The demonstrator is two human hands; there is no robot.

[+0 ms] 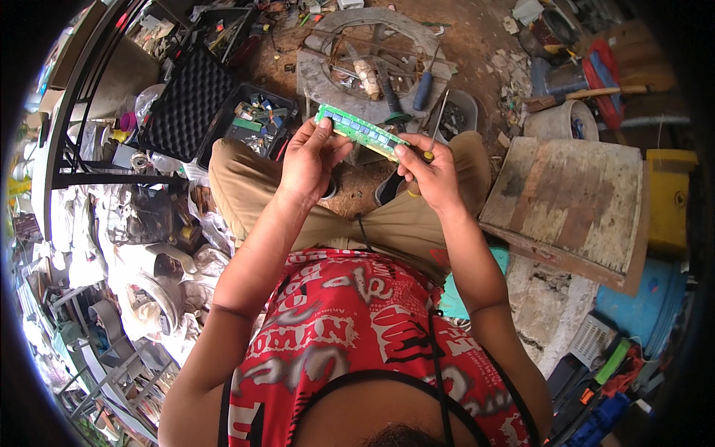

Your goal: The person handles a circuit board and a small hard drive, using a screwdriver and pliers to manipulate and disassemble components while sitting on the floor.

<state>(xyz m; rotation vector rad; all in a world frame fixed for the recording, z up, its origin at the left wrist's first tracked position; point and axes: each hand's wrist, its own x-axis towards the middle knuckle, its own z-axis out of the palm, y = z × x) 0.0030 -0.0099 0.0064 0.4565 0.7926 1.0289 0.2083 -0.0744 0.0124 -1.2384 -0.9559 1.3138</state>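
A long green circuit board point(359, 132) with a row of blue-grey blocks is held up between my two hands, above my knees. The fingers and thumb of my left hand point(311, 155) pinch its left end. My right hand point(430, 170) grips its right end with the thumb on top. Also in my right hand is a screwdriver point(439, 119), its thin shaft pointing up and away; the yellow and dark handle lies partly hidden among the fingers. Beyond the board, a round grey metal frame point(316, 72) rests on the ground with tools on it.
An opened black case point(195, 97) with foam lining and loose electronic parts lies at the far left. A blue-handled screwdriver point(423, 91) leans on the frame. A bucket point(465, 112) of scraps stands behind my right hand. To the right is a worn wooden board point(570, 201).
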